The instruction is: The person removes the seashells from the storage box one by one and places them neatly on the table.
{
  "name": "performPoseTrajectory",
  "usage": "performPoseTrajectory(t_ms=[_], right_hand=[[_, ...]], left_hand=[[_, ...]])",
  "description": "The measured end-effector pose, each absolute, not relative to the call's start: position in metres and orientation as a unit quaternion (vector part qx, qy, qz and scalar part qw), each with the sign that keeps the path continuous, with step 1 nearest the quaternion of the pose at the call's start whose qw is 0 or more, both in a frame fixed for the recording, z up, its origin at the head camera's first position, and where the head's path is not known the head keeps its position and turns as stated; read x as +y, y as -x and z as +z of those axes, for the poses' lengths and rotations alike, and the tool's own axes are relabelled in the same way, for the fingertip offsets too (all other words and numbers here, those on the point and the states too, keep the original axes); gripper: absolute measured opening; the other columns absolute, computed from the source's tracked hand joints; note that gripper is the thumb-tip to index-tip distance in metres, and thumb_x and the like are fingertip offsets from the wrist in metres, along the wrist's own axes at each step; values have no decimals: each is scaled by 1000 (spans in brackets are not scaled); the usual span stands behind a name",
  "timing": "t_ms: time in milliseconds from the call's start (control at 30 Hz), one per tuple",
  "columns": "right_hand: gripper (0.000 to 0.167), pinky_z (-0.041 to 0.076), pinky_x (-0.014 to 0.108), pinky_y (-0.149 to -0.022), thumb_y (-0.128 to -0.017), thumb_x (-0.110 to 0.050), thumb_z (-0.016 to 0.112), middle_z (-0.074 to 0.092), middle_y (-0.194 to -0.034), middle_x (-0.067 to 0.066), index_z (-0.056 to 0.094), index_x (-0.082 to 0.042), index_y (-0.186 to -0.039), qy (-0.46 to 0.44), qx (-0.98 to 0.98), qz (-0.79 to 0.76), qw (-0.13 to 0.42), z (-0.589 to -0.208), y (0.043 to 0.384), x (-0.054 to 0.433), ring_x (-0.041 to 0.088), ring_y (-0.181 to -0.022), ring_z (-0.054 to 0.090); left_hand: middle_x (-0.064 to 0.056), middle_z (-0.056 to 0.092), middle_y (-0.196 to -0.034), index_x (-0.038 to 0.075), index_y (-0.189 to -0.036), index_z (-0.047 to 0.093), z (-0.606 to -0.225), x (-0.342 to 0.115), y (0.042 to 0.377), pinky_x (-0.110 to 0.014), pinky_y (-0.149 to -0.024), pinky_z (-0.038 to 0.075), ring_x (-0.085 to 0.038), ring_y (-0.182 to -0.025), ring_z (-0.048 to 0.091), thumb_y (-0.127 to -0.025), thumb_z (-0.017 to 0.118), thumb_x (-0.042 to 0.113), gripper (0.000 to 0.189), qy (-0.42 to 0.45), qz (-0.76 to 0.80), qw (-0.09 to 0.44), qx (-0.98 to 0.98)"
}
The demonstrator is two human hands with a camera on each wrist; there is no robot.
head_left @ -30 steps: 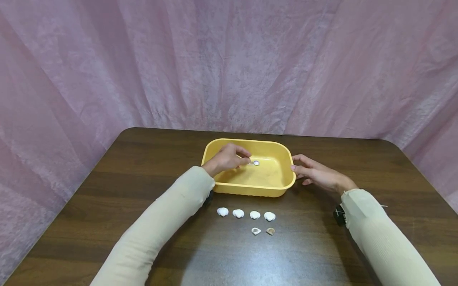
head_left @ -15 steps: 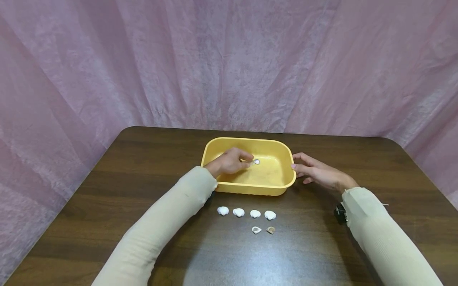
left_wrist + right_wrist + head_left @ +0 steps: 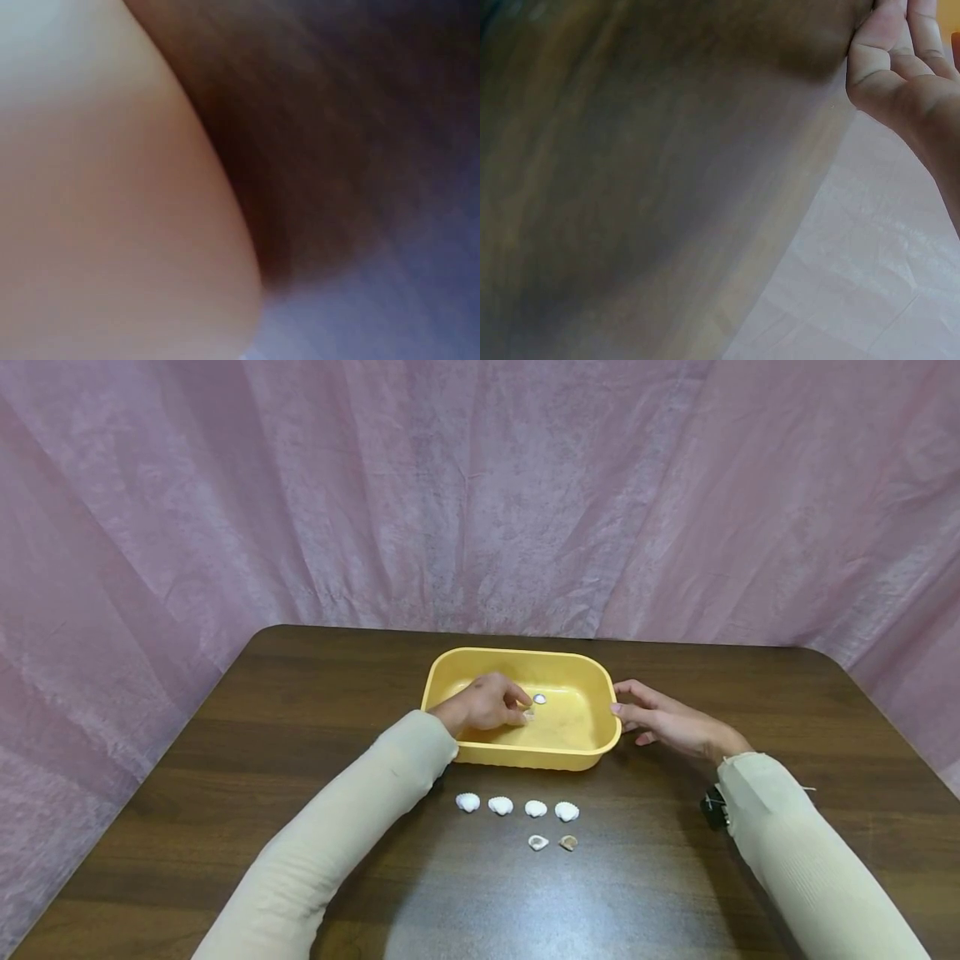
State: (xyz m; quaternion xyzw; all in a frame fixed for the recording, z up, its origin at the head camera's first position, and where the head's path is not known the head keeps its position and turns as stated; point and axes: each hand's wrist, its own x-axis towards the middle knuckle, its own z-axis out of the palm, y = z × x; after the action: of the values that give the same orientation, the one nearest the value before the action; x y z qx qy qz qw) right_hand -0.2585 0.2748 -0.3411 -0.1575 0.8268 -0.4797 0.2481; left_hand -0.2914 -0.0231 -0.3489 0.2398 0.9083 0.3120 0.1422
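In the head view my left hand (image 3: 491,703) reaches into a yellow plastic tub (image 3: 525,762). Thumb and fingertips pinch a small pale seashell (image 3: 529,715) low over the tub's floor; whether it touches the floor I cannot tell. Just beyond the fingertips lies another small whitish shell (image 3: 539,698) on the tub's bottom. My right hand (image 3: 667,722) is at the tub's right side, its thumb and fingertips against the wall and rim, fingers loosely bent. The left wrist view is a blur of skin and table. Part of the right hand (image 3: 904,67) appears in the right wrist view.
Several white ribbed shells (image 3: 501,806) form a row on the brown wooden table (image 3: 315,710) in front of the tub. Below them lie a white shell (image 3: 537,842) and a brownish shell (image 3: 568,842). A pink curtain (image 3: 480,502) hangs behind the table.
My left hand has lowered inside the tub, and the small shell at its fingertips has shifted towards me, away from the other shell. The right hand stays at the tub's side.
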Motion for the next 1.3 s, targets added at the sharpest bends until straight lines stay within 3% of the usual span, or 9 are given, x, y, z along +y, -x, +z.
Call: performPoseTrajectory(t_ms=[300,533,800,933,1033,1133,1300], right_hand=[[57,45,41,-91,-106,-34,46,51,-132,21,27,-3,-149,158,827,-479,250,-342,259,275,36,-122,50],[56,44,41,-90,-106,-33,46,52,-131,21,28,-3,-149,159,825,-481,250,-343,259,275,35,-121,51],[56,44,43,-92,-106,-34,46,53,-131,21,26,-4,-149,158,826,-480,251,-344,260,275,35,-123,50],[57,44,43,-92,-106,-34,46,52,-132,21,25,-4,-149,159,826,-479,251,-344,259,275,37,-124,50],[56,43,43,-91,-106,-34,46,52,-132,21,25,-5,-149,161,825,-479,252,-344,259,275,37,-124,50],[56,44,43,-92,-106,-34,46,52,-132,21,25,-5,-149,160,826,-479,252,-343,258,276,37,-124,49],[57,43,44,-93,-106,-35,46,52,-133,20,25,-5,-150,160,825,-478,254,-343,259,275,37,-125,49]], left_hand=[[1,67,-80,7,-89,75,-349,-22,290,-21,-73,46,-10,-78,55,-89,78,13,7,-257,287,153,910],[1,64,-81,9,-87,70,-347,-22,285,-23,-72,48,-11,-77,54,-91,75,15,9,-234,281,159,917],[-1,65,-74,7,-81,68,-344,-23,282,-22,-60,53,-13,-56,62,-86,77,9,11,-198,322,161,912],[-2,65,-75,4,-88,69,-342,-23,280,-24,-60,54,-17,-58,64,-84,72,2,6,-193,344,169,903],[-3,67,-81,1,-106,71,-338,-24,279,-22,-64,52,-13,-64,61,-87,68,2,19,-206,340,175,901],[-8,71,-88,-1,-120,69,-333,-24,278,-20,-60,45,-10,-62,55,-94,61,4,28,-229,345,173,894],[-12,72,-98,-4,-119,70,-330,-26,274,-19,-57,41,-9,-66,53,-98,57,5,27,-238,392,165,873]])
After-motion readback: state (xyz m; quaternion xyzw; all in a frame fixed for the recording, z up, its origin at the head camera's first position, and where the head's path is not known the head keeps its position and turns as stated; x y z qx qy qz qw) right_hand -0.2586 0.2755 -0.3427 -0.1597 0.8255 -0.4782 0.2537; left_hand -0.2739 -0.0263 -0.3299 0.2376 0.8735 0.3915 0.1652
